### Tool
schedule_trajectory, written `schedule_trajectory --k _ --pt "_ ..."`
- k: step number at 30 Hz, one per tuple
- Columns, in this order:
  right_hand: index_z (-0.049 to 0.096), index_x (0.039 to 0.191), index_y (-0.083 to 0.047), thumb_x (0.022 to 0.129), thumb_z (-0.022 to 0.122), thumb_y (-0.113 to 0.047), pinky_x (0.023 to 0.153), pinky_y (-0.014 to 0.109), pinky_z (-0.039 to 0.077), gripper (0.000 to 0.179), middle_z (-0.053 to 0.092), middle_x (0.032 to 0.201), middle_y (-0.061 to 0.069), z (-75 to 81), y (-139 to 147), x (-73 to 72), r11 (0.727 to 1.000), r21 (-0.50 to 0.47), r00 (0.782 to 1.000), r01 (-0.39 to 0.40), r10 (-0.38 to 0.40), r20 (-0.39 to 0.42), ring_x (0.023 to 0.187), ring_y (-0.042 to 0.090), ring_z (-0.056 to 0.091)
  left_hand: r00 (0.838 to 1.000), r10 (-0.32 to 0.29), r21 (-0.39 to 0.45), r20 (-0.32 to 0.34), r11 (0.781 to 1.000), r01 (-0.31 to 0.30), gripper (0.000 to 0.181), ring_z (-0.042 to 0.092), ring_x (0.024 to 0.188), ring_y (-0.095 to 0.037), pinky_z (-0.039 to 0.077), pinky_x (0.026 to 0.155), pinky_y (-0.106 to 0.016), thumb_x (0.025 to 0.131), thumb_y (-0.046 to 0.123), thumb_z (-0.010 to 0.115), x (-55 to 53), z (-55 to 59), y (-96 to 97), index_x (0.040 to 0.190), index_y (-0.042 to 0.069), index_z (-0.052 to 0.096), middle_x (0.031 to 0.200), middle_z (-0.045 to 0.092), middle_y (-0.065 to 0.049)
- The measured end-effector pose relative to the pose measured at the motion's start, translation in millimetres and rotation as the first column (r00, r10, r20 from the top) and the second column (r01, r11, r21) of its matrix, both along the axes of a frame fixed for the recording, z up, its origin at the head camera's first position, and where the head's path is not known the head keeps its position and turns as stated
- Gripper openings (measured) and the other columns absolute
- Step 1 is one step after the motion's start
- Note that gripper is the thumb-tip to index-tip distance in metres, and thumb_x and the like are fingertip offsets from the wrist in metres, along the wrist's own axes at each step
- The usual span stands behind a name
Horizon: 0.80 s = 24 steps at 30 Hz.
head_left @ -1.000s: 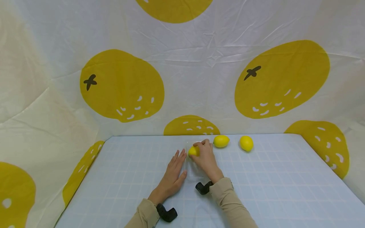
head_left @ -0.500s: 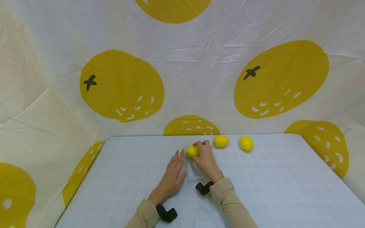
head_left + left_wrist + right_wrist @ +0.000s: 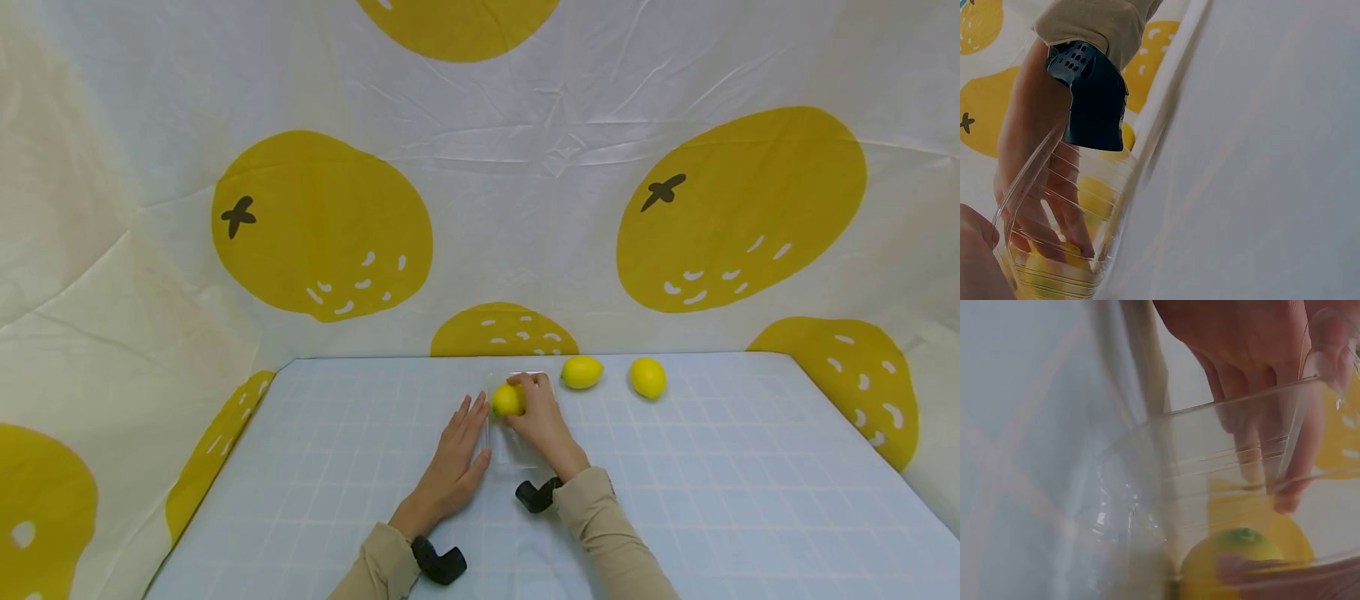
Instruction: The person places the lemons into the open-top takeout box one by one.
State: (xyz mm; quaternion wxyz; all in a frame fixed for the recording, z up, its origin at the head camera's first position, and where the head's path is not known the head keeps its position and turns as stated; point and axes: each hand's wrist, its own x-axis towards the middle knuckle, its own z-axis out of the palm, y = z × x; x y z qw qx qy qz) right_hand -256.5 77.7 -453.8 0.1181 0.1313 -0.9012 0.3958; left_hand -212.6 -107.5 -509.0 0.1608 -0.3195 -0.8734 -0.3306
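Note:
A clear plastic box [image 3: 517,450] lies in the middle of the table. Inside its far left part, my right hand [image 3: 543,425] pinches a yellow lemon [image 3: 506,400] between thumb and fingers. The lemon's green tip shows through the clear wall in the right wrist view, while the right hand covers its other side in the head view. My left hand [image 3: 448,471] lies along the box's left side, fingers straight, with fingertips and thumb right at the wall. In the left wrist view, the right hand [image 3: 1063,206] shows through the ribbed wall, over yellow shapes.
Just beyond the box's far right corner lies a second lemon [image 3: 582,372]. A third lemon [image 3: 648,378] sits farther right, near the table's back edge. Black wrist mounts [image 3: 439,562] hang below both sleeves. A fruit-print cloth [image 3: 525,192] rises behind the light checked table [image 3: 720,500].
The lemon in my right hand has shifted slightly left, and more of it shows. The right fingers have moved slightly down and left; the left hand has stayed in place.

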Motion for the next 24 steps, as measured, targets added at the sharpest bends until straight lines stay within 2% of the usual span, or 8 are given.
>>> schedule_trajectory --k 4,8,11,17,24 --pt "0.059 0.122 -0.002 0.074 0.081 0.002 0.1 0.053 0.046 0.053 0.048 0.121 0.023 -2.0 -1 -1.7 1.0 -0.011 1.0 0.0 0.0 0.026 0.108 0.039 0.053 1.0 -0.003 0.007 -0.001 1.0 0.003 0.061 0.012 0.15 -0.037 0.013 0.118 -0.056 0.102 0.022 0.044 0.6 0.6 -0.3 0.156 0.003 0.024 0.165 0.016 -0.008" --pt "0.059 0.124 -0.002 0.073 0.082 0.001 0.101 0.053 0.045 0.056 0.049 0.122 0.023 -1.1 -1 -1.5 1.0 0.03 1.0 0.002 -0.002 0.03 0.111 0.04 0.053 1.0 0.005 -0.003 -0.001 1.0 -0.005 0.061 0.011 0.151 -0.036 0.014 0.117 -0.058 0.102 0.021 0.044 1.2 1.0 -0.5 0.157 0.003 0.024 0.165 0.016 -0.007" --pt "0.06 0.125 -0.002 0.072 0.083 0.0 0.099 0.054 0.045 0.058 0.05 0.123 0.024 2.9 0 0.7 0.998 0.059 1.0 0.0 -0.002 0.025 0.111 0.042 0.053 1.0 0.014 -0.016 0.004 1.0 -0.014 0.062 0.01 0.151 -0.033 0.013 0.118 -0.056 0.102 0.023 0.044 1.0 0.8 -0.7 0.157 0.003 0.024 0.166 0.015 -0.005" --pt "0.061 0.125 -0.003 0.074 0.083 -0.003 0.096 0.054 0.047 0.055 0.051 0.126 0.023 12.0 2 5.9 0.995 0.101 0.999 -0.001 -0.004 0.046 0.11 0.044 0.053 1.0 0.012 -0.005 -0.006 1.0 -0.012 0.062 0.011 0.151 -0.034 0.014 0.118 -0.056 0.101 0.024 0.044 -0.1 -0.2 -0.8 0.156 0.002 0.026 0.166 0.015 -0.005" --pt "0.062 0.123 -0.003 0.076 0.082 -0.003 0.096 0.053 0.047 0.051 0.052 0.127 0.022 14.6 5 9.3 0.992 0.127 0.998 -0.013 0.004 0.068 0.11 0.042 0.052 1.0 0.009 -0.006 0.006 1.0 -0.009 0.062 0.01 0.151 -0.034 0.013 0.118 -0.056 0.102 0.024 0.043 -0.2 0.4 -0.6 0.157 0.004 0.023 0.166 0.013 -0.003"
